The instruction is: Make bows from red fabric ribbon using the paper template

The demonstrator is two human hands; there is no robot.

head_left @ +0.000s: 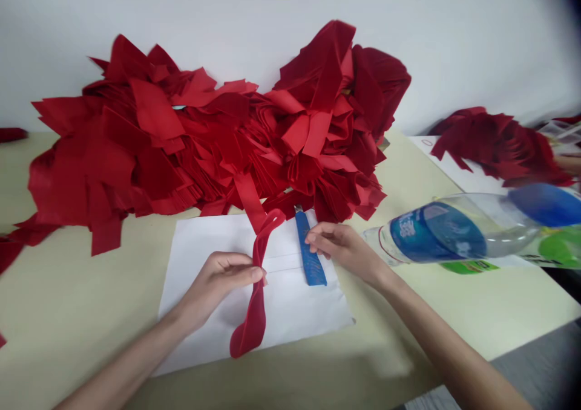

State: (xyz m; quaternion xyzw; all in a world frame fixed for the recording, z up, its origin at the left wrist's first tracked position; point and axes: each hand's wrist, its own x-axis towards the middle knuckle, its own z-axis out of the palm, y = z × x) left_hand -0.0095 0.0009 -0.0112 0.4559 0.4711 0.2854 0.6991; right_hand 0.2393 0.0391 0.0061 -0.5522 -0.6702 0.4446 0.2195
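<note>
A looped red fabric strip (255, 313) hangs from my left hand (231, 272), pinched between thumb and fingers. Its upper end is folded over and shows a small slit. My right hand (338, 245) has curled fingers at the right edge of a blue utility knife (311, 259), whose metal tip points away from me. The fingertips overlap the knife's handle; their undersides are hidden. Beneath both hands is a white paper sheet (200, 313) with thin ruled lines drawn across its middle.
A big heap of red fabric strips (218, 138) fills the back of the table (54, 313) by the wall. To the right lies a plastic bottle (454, 228) with a blue label. Farther right is another red pile (503, 147) on white paper, with part of a hand (569, 163) beside it.
</note>
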